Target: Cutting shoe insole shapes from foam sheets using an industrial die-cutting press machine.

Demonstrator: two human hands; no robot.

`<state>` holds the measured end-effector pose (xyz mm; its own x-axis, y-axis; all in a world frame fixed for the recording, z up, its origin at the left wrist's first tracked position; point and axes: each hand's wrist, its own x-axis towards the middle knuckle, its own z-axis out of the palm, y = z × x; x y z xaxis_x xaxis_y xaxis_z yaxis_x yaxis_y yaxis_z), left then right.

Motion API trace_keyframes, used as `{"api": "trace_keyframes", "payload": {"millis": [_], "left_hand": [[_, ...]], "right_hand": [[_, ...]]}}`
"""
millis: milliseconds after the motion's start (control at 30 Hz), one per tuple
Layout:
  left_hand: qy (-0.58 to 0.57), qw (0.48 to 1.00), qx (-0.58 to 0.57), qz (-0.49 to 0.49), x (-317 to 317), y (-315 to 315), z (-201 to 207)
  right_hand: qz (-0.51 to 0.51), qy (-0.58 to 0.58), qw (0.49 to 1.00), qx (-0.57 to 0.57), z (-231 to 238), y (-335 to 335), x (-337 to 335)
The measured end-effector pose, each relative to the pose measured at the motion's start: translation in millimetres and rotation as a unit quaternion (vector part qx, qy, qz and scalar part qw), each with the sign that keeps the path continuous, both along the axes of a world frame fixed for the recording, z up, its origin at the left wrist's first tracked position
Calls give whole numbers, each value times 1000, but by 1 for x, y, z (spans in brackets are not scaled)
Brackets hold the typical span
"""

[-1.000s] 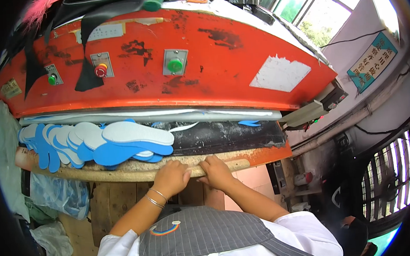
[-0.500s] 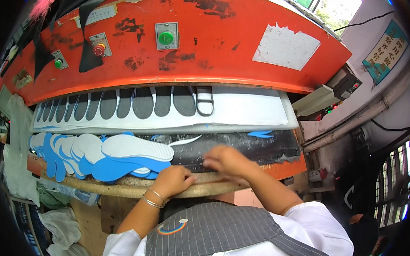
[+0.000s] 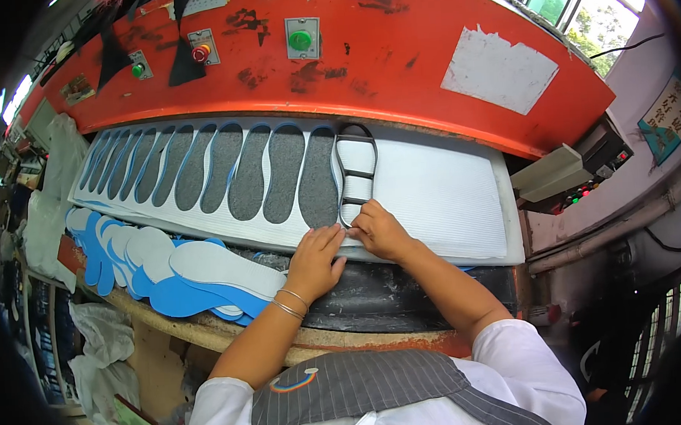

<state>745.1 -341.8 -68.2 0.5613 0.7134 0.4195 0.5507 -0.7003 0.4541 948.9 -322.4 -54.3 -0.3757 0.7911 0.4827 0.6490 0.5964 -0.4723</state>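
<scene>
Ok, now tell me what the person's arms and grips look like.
The left grip and right grip are bare human hands, without gloves. Thin, silvery bangles circle the left wrist; the right wrist shows none. Short, plain white sleeves leave both forearms bare.

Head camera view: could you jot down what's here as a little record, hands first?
Left hand: fingertips by the sheet's near edge
Right hand: at the frame's near end; exact grip unclear
Dark sole-shaped frame: has crossbars; lies on the white sheet
Grey sole shapes: in a row left of the frame
Blue and white insoles: overlapping pile, left of the hands
Red machine panel: beyond the sheet, with push buttons
</scene>
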Motion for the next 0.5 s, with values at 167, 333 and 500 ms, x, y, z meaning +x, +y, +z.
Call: {"api": "trace_keyframes", "payload": {"millis": [167,333,500], "left_hand": [[-1,1000,9,18,7,10,8],[1,989,-144,-20,13,46,12],[-47,993,-40,96,51,121,13]], "right_hand": [[-76,125,989,8,89,42,27],[-34,8,999,6,93,-12,71],[-53,-64,996,28,58,-121,90]]}}
